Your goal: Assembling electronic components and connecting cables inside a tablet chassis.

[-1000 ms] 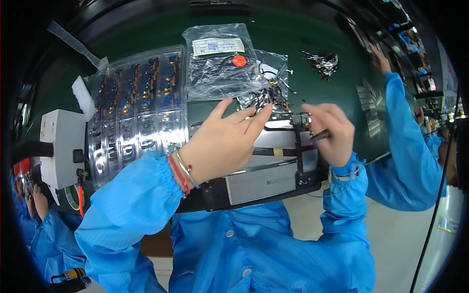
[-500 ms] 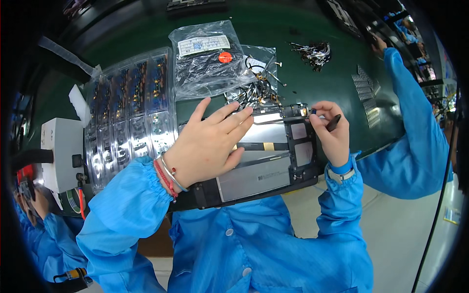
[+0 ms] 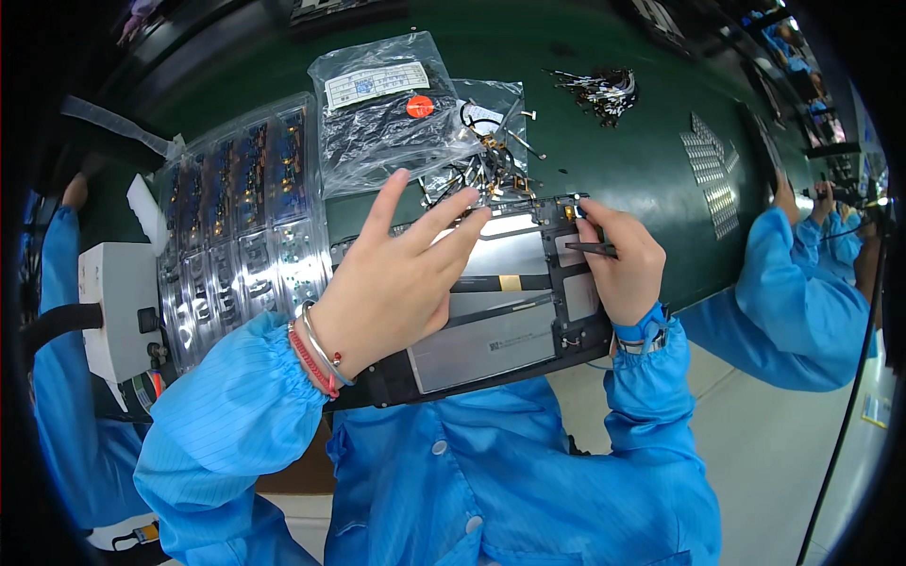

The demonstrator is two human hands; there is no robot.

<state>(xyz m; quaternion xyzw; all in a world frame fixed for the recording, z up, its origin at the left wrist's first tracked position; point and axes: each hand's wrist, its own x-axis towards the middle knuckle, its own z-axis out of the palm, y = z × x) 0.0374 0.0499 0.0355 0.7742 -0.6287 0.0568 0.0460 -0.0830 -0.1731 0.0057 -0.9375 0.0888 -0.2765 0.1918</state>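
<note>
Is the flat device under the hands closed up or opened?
Opened: the device lies flat with no back cover, its silver plate, black frame and ribbon cable exposed.

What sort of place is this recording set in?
Most likely an electronics assembly line. An opened device chassis lies on a green work mat, with a clear tray of small circuit parts and bagged components beside it, and workers wear blue smocks.

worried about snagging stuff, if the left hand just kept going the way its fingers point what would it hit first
The left hand points up and to the right across the open device frame. Going straight on, its fingertips would probably meet the loose tangle of small cables just past the frame's top edge, though depth is hard to judge.
</note>
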